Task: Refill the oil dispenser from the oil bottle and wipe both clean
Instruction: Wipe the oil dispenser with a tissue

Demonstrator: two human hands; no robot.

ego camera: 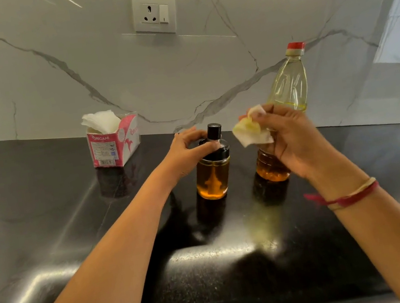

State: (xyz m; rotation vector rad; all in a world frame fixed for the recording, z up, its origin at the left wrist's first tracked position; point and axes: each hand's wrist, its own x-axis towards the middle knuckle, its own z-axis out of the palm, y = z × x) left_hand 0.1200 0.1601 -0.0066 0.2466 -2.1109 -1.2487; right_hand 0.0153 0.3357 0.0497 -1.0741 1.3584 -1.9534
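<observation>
Two containers stood capped on the black counter point(44, 202), so pouring looked finished and wiping was the step in hand. A tissue box point(114, 144) sat near the wall. The left hand point(188, 150) curled round the black lid of the oil dispenser point(214, 175), steadying it. The right hand point(294, 141) pinched a crumpled tissue point(252, 131) (already yellowed) in front of the oil bottle point(288, 85). Next, probably, it would rub that tissue over the dispenser's glass. A socket point(154, 13) sat in the veined marble wall behind.

Mid-part of oil bottle point(288, 85) behind right hand point(294, 141) and tissue point(251, 134) — oil dispenser point(213, 178) cap partly under left hand point(188, 153).
</observation>
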